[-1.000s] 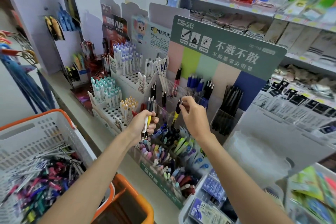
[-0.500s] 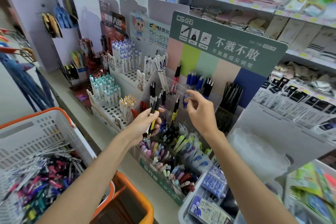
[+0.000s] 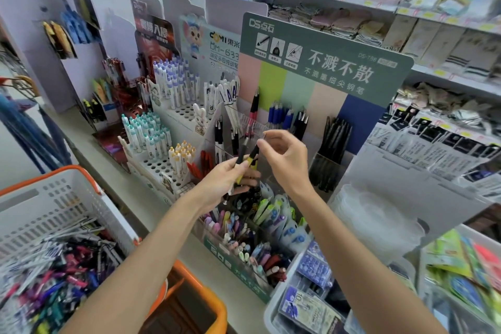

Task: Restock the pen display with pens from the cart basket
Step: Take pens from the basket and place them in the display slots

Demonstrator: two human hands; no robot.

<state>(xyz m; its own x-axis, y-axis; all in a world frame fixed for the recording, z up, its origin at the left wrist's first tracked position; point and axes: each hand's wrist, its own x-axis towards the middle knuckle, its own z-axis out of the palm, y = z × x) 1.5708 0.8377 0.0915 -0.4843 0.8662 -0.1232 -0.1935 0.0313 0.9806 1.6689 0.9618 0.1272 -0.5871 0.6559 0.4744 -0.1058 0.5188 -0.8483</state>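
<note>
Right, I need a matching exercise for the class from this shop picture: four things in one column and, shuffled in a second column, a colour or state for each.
Things
1. cart basket
2. display sign
3. left hand
4. right hand

Descriptions
A. pinches the top of the yellow pen
B. white with an orange rim
C. grips pens in a bunch
D. dark green with white writing

Pairs: 1-B, 2-D, 3-C, 4-A
</note>
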